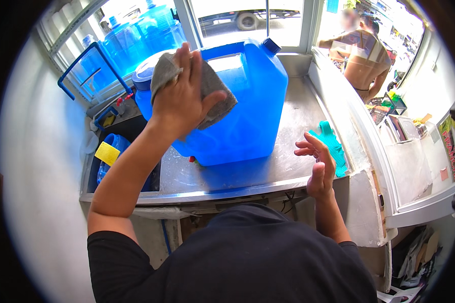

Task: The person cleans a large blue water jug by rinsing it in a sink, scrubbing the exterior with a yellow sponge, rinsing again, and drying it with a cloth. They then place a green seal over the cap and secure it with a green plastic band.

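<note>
A large blue plastic water container (250, 113) stands on the stainless steel counter (303, 113), with a wide round cap (142, 75) at its left and a small dark cap (271, 46) at its upper right. My left hand (184, 94) presses a grey cloth (218, 108) against the container's upper left part, palm flat and fingers spread over the cloth. My right hand (318, 163) is raised above the counter's right part, fingers apart and slightly curled, holding nothing. Beside it lies a teal glove or cloth (331, 146); which of these cannot be told.
At the left, a dark sink (134, 128) holds blue plastic containers (117, 143) and a yellow sponge (107, 153). Red-handled taps (124, 99) and blue pipes (110, 64) stand behind. More blue bottles (125, 45) are beyond the window. A person (364, 57) is outside at the right.
</note>
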Motion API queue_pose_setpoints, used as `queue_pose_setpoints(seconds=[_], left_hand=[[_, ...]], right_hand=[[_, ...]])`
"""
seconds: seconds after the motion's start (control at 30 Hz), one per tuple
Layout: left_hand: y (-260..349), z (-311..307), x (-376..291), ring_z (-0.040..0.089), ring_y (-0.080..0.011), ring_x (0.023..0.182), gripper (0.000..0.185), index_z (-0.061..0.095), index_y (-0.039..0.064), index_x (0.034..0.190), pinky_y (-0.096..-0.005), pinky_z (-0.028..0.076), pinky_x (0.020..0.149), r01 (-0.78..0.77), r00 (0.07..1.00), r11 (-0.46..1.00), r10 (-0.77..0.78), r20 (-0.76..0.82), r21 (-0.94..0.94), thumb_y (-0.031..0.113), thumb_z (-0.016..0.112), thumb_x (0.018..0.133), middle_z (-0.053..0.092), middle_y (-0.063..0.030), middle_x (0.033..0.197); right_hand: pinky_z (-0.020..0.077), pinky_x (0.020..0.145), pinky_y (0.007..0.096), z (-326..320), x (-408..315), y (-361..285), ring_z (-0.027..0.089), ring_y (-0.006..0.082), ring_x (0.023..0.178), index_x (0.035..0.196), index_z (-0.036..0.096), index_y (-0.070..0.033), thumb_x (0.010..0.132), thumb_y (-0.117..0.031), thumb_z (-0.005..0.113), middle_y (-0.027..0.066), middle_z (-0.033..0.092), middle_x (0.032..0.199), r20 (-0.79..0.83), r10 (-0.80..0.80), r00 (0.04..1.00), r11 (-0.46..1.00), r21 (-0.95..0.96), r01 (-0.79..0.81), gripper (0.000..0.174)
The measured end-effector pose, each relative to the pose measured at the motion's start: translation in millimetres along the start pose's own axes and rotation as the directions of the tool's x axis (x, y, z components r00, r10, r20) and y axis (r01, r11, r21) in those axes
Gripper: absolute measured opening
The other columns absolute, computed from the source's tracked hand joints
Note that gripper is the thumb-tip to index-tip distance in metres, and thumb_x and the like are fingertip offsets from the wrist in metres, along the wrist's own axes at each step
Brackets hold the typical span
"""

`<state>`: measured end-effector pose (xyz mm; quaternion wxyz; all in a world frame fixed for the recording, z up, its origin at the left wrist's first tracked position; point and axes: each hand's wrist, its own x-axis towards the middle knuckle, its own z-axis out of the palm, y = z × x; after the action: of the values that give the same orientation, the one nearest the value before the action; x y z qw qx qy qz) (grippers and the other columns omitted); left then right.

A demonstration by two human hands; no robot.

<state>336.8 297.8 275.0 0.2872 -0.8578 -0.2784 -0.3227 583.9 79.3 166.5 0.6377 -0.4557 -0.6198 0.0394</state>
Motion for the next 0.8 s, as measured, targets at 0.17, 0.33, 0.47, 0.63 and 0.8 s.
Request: queue_pose_setpoints(seconds=[0.17,0.33,0.47,0.63,0.8], left_hand=[[8.7,22.2,86.7,0.061,-0.0435,0.113,0.087,0.032,0.006,0.152,-0.0505,0.054,0.089,0.173,0.977,0.984,-0.164,0.137,-0.053,0.072,0.028,0.095,0.056,-0.0278,0.131],[30.0,33.8,116.2,0.072,-0.0333,0.093,0.073,0.036,0.027,0.152,-0.0418,0.06,0.072,0.104,0.995,0.995,-0.104,0.001,-0.004,0.072,0.024,0.096,0.07,-0.0177,0.108],[3.5,22.7,105.0,0.071,-0.0318,0.088,0.078,0.029,0.027,0.156,-0.0422,0.058,0.073,-0.206,0.973,0.975,0.212,0.086,-0.079,0.068,0.045,0.092,0.07,-0.0174,0.097],[-53.6,-6.4,101.2,0.071,-0.0318,0.087,0.07,0.037,0.02,0.152,-0.0392,0.056,0.081,-0.266,0.863,0.955,0.298,0.408,-0.133,0.049,0.061,0.093,0.071,-0.0162,0.095],[-36.4,-39.5,115.0,0.068,-0.0302,0.092,0.042,0.056,0.015,0.139,-0.0384,0.054,0.082,-0.284,0.951,0.938,0.25,-0.183,-0.196,0.036,0.049,0.103,0.069,-0.0131,0.103]], right_hand=[[0.0565,0.074,0.0353,-1.3,-1.4,3.9,0.068,0.0246,0.086,0.13,0.056,0.006,0.103,-0.056,0.034,0.0224,0.065,0.108,0.003,0.006,1.0,1.0,-0.002,-0.006,0.071],[0.0563,0.075,0.035,10.1,11.3,6.2,0.068,0.0241,0.087,0.129,0.056,0.007,0.103,-0.055,0.036,0.0205,0.067,0.106,-0.038,-0.012,0.999,0.999,0.031,0.014,0.07],[0.0558,0.076,0.0342,30.9,30.5,3.2,0.069,0.0224,0.089,0.129,0.057,0.005,0.101,-0.045,0.051,0.018,0.068,0.102,0.047,-0.066,0.997,0.991,0.116,0.06,0.058],[0.055,0.08,0.0339,50.7,53.8,-11.7,0.068,0.0243,0.093,0.127,0.06,0.0,0.084,-0.018,0.078,0.0151,0.068,0.104,0.089,-0.22,0.971,0.961,-0.151,0.231,0.05],[0.054,0.085,0.0354,52.0,69.6,-32.8,0.066,0.0276,0.101,0.127,0.06,0.0,0.086,-0.013,0.074,0.0167,0.067,0.112,-0.04,-0.336,0.941,0.913,-0.261,0.314,0.045]])
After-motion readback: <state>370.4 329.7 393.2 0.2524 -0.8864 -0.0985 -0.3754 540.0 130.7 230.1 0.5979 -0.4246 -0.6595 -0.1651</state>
